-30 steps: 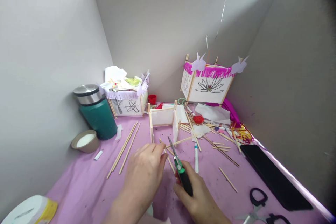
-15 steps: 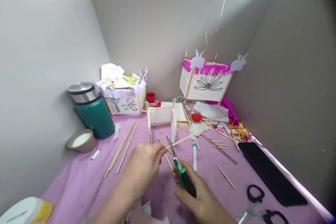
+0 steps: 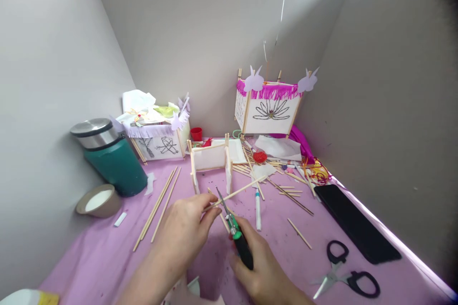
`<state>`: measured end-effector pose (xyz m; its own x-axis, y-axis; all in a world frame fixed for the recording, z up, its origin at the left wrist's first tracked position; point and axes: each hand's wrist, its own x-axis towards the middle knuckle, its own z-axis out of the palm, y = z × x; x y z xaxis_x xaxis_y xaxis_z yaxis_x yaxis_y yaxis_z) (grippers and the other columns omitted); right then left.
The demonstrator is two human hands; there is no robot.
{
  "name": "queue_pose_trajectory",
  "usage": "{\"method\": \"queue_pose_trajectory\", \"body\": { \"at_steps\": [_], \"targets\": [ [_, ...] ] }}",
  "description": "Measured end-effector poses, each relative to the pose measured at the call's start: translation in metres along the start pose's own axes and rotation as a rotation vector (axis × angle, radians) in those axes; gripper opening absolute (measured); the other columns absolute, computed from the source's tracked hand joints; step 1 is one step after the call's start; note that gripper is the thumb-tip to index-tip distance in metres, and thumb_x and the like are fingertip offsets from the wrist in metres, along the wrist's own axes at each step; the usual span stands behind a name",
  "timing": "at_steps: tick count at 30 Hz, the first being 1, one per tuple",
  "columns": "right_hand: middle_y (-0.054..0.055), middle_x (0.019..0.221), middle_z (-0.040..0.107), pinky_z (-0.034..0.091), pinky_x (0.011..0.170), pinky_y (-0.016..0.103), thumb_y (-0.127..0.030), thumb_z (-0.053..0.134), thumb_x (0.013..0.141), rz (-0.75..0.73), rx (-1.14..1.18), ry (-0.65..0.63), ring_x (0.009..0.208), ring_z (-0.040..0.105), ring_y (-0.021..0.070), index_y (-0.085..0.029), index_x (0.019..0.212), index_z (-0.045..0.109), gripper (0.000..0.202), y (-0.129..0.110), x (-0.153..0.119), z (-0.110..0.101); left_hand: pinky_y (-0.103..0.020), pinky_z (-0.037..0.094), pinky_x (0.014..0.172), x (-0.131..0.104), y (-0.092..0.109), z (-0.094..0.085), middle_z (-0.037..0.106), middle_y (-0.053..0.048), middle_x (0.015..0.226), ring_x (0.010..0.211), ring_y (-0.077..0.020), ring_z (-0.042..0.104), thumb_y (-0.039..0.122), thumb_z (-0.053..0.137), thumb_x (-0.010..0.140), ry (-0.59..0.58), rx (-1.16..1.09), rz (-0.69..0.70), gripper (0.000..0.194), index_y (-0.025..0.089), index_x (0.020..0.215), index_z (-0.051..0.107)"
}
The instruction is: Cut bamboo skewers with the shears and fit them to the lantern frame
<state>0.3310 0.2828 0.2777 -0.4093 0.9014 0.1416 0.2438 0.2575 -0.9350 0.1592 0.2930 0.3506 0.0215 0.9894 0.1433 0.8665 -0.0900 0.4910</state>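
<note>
My left hand (image 3: pixel 186 233) pinches the near end of a thin wooden stick (image 3: pixel 240 190) that slants up to the right over the purple table cover. My right hand (image 3: pixel 261 271) grips small cutters with a green and black handle (image 3: pixel 239 244); the blades sit on the stick just beyond my left fingertips. Right behind stands an unfinished lantern frame of sticks and white paper (image 3: pixel 211 162).
A teal flask (image 3: pixel 109 159) and a tape roll (image 3: pixel 97 200) stand at left. Two finished paper lanterns (image 3: pixel 159 136) (image 3: pixel 268 109) sit at the back. Loose sticks (image 3: pixel 157 207), a pen (image 3: pixel 257 202), black scissors (image 3: pixel 345 279) and a dark phone (image 3: pixel 352 224) lie on the cover.
The view has shifted, so everything sits further left in frame. My hands keep the same grip, with the cutters' blades still on the stick.
</note>
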Motion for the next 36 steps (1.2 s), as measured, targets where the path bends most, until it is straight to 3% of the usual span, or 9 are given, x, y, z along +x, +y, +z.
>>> {"method": "queue_pose_trajectory", "body": {
  "at_steps": [7, 12, 18, 21, 24, 27, 30, 33, 36],
  "targets": [
    [0.013, 0.135, 0.050, 0.036, 0.104, 0.044, -0.023, 0.056, 0.077, 0.097, 0.031, -0.089, 0.123, 0.046, 0.0276, -0.018, 0.136, 0.042, 0.061, -0.007, -0.005, -0.008, -0.026, 0.045, 0.066, -0.001, 0.003, 0.004, 0.073, -0.001, 0.076, 0.073, -0.0178, 0.068, 0.033, 0.046, 0.089, 0.002, -0.022, 0.010, 0.028, 0.024, 0.082, 0.071],
    [0.012, 0.142, 0.043, 0.034, 0.106, 0.043, -0.036, 0.057, 0.080, 0.111, -0.190, -0.168, 0.128, 0.042, 0.0275, -0.020, 0.140, 0.037, 0.065, -0.010, -0.013, -0.040, -0.022, 0.041, 0.057, -0.001, 0.001, -0.009, 0.069, 0.005, 0.064, 0.060, -0.0126, 0.063, 0.038, 0.047, 0.087, 0.034, -0.125, -0.081, 0.028, 0.025, 0.076, 0.070],
    [0.018, 0.127, 0.054, 0.040, 0.095, 0.050, -0.059, 0.051, 0.079, 0.126, -0.822, 0.245, 0.116, 0.050, 0.0344, -0.014, 0.133, 0.045, 0.071, 0.030, -0.003, -0.092, -0.025, 0.040, 0.058, -0.008, -0.005, -0.018, 0.070, 0.006, 0.069, 0.064, -0.0142, 0.063, 0.040, 0.051, 0.086, 0.181, 0.024, -0.014, 0.024, 0.028, 0.079, 0.070],
    [0.020, 0.112, 0.059, 0.042, 0.086, 0.053, -0.057, 0.051, 0.080, 0.119, -1.101, 0.329, 0.105, 0.054, 0.0376, -0.010, 0.126, 0.052, 0.066, 0.062, 0.009, -0.100, -0.025, 0.042, 0.061, -0.011, -0.006, -0.014, 0.072, 0.005, 0.079, 0.070, -0.0147, 0.065, 0.038, 0.051, 0.087, 0.253, 0.066, 0.096, 0.021, 0.028, 0.083, 0.069],
    [0.021, 0.114, 0.059, 0.041, 0.086, 0.053, -0.056, 0.056, 0.078, -0.012, -1.195, 0.347, 0.105, 0.054, 0.0379, -0.010, 0.120, 0.056, 0.063, 0.080, 0.015, -0.098, -0.026, 0.042, 0.061, -0.014, -0.006, -0.012, 0.071, 0.004, 0.079, 0.070, -0.0150, 0.064, 0.034, 0.052, 0.088, 0.322, 0.137, 0.173, 0.018, 0.028, 0.085, 0.068],
    [0.017, 0.110, 0.060, 0.044, 0.084, 0.048, -0.048, 0.059, 0.081, -0.256, -1.099, 0.469, 0.101, 0.055, 0.0326, -0.013, 0.109, 0.060, 0.045, 0.061, 0.015, -0.092, -0.027, 0.040, 0.058, -0.018, -0.006, -0.011, 0.068, 0.003, 0.073, 0.067, -0.0160, 0.063, 0.032, 0.052, 0.088, 0.385, 0.242, 0.204, 0.016, 0.027, 0.083, 0.067],
    [0.010, 0.101, 0.061, 0.043, 0.085, 0.042, -0.030, 0.061, 0.083, -0.598, -0.898, 0.608, 0.095, 0.055, 0.0248, -0.018, 0.101, 0.060, 0.021, 0.012, 0.014, -0.080, -0.028, 0.038, 0.054, -0.020, 0.000, -0.011, 0.064, 0.002, 0.068, 0.062, -0.0164, 0.061, 0.030, 0.051, 0.088, 0.393, 0.320, 0.272, 0.018, 0.025, 0.081, 0.067],
    [0.013, 0.112, 0.059, 0.037, 0.092, 0.047, -0.027, 0.061, 0.083, -0.774, -0.900, 0.445, 0.106, 0.051, 0.0281, -0.016, 0.111, 0.057, 0.030, -0.032, 0.022, -0.064, -0.027, 0.039, 0.053, -0.020, 0.009, -0.011, 0.062, 0.001, 0.066, 0.060, -0.0157, 0.060, 0.029, 0.049, 0.090, 0.351, 0.320, 0.373, 0.021, 0.024, 0.083, 0.067],
    [0.007, 0.087, 0.063, 0.038, 0.076, 0.037, -0.028, 0.051, 0.091, -0.762, -0.923, 0.271, 0.081, 0.054, 0.0206, -0.016, 0.102, 0.060, 0.018, -0.043, 0.035, -0.050, -0.027, 0.038, 0.050, -0.020, 0.015, -0.008, 0.059, 0.001, 0.062, 0.055, -0.0151, 0.059, 0.030, 0.048, 0.091, 0.332, 0.306, 0.414, 0.023, 0.022, 0.082, 0.067]
  ]
}}
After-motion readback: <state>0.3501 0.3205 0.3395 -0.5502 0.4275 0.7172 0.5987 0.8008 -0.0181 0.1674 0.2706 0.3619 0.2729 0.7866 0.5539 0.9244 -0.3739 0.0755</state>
